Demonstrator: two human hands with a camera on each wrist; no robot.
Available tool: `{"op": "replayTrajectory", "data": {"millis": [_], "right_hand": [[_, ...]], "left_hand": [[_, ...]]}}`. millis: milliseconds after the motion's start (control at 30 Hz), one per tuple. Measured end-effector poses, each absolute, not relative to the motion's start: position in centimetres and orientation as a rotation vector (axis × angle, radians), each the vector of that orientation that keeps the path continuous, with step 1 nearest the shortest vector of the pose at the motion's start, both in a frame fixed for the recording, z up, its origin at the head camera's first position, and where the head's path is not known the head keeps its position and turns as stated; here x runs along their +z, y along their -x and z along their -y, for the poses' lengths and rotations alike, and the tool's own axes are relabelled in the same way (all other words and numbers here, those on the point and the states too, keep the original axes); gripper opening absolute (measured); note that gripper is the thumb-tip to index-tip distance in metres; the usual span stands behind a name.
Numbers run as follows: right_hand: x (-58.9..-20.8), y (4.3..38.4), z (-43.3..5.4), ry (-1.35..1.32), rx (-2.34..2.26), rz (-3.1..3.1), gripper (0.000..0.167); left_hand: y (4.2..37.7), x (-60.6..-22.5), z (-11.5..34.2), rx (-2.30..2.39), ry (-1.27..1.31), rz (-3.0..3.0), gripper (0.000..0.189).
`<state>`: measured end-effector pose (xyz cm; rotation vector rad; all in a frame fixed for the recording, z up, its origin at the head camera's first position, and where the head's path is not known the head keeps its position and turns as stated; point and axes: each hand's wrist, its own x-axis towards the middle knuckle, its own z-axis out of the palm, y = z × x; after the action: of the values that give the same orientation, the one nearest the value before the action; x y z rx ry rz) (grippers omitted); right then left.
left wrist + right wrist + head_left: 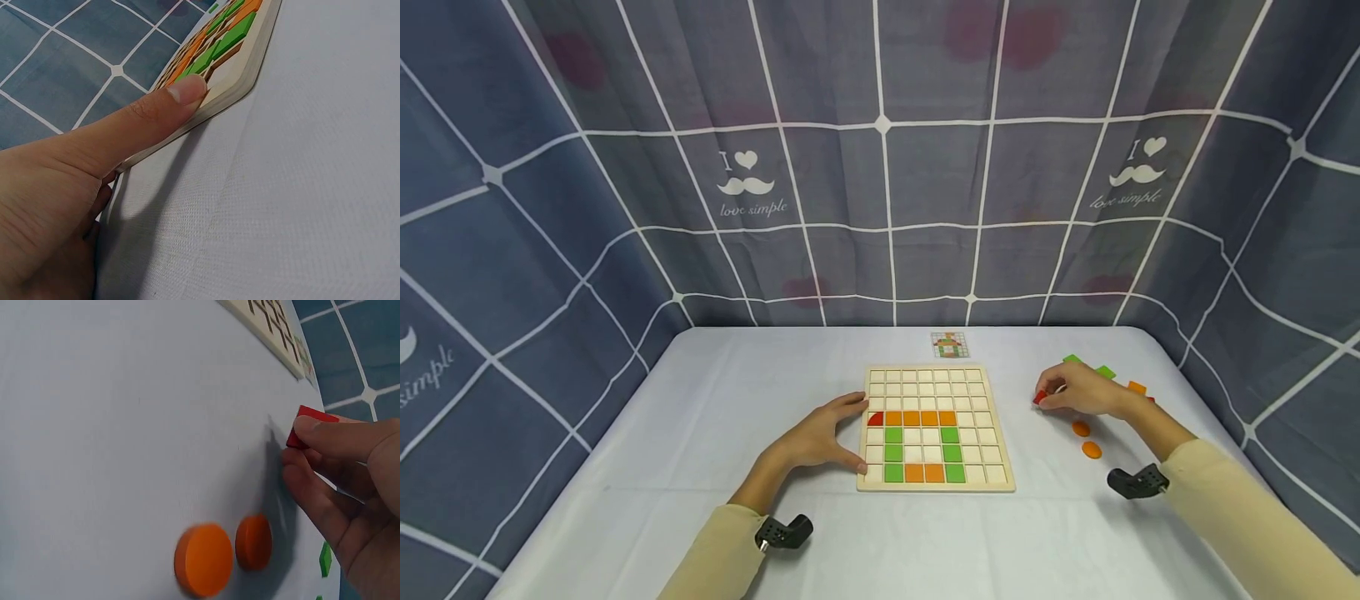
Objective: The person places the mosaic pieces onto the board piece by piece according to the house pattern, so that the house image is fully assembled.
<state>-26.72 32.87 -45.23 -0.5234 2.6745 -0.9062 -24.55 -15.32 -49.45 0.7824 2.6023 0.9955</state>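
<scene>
A wooden grid board (1000,457) lies on the table with orange and green square tiles in some cells and a red quarter-round tile (876,419) at the left. My left hand (816,435) is spread along the board's left side, its thumb (159,112) straight and touching the rim near the front corner. To the right of the board, my right hand (1084,390) pinches a small red tile (314,416) between thumb and fingers, just above the cloth. The tile's full shape is partly hidden by the thumb.
Two orange discs (1092,450) lie in front of the right hand. Beyond it are green tiles (1105,372) and an orange tile (1137,387), partly behind the arm. A small pattern card (950,344) lies behind the board. Curtains (932,183) surround the white table.
</scene>
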Motion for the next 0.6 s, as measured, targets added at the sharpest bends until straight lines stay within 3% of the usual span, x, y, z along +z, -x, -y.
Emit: {"op": "replayTrajectory", "data": {"millis": [167, 600], "right_hand": [[-45.0, 26.8, -31.3, 0.638, -0.928, -2.625, 0.007], [-45.1, 27.1, -26.7, 0.622, -1.027, -2.521, 0.013]], "left_hand": [[24.5, -49.3, 15.4, 1.001, -0.782, -2.595, 0.111], [24.5, -49.3, 15.3, 1.004, -0.781, -2.598, 0.112]]}}
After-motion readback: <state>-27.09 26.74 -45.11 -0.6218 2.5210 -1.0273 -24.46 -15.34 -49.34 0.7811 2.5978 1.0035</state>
